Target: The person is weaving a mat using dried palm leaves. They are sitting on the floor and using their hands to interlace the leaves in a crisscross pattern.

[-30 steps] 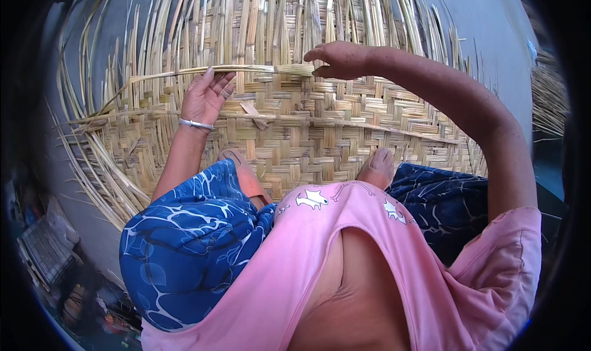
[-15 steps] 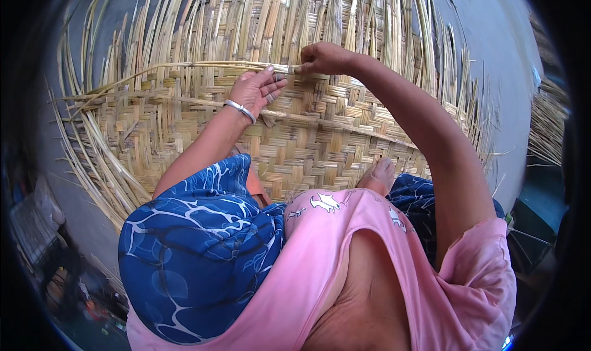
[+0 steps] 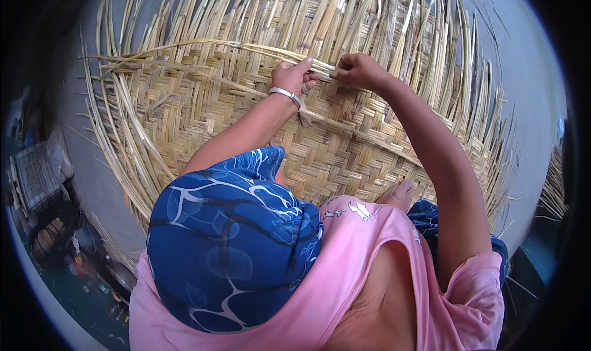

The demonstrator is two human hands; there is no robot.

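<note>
A large woven reed mat (image 3: 335,160) spreads in front of me, its long loose strips fanning out at the far side. My left hand (image 3: 294,78), with a silvery bangle at the wrist, pinches a thin bundle of pale cane strips (image 3: 215,42) between thumb and fingers. Close by on the right, my right hand (image 3: 363,72) has its fingers closed on the same bundle's end. The bundle runs leftward across the mat in a shallow arch. Exactly where the right fingertips meet the strips is partly hidden.
A bare foot (image 3: 400,194) rests at the mat's near edge. Grey floor (image 3: 532,99) surrounds the mat. Dry stalks (image 3: 552,188) are heaped at the far right. At the left lie a grey box-like object (image 3: 38,174) and assorted clutter. Blue patterned cloth (image 3: 221,246) covers my left knee.
The view has shifted, so the mat and both hands appear farther right. The strip bundle bows more toward the far side. Both hands keep their hold on it.
</note>
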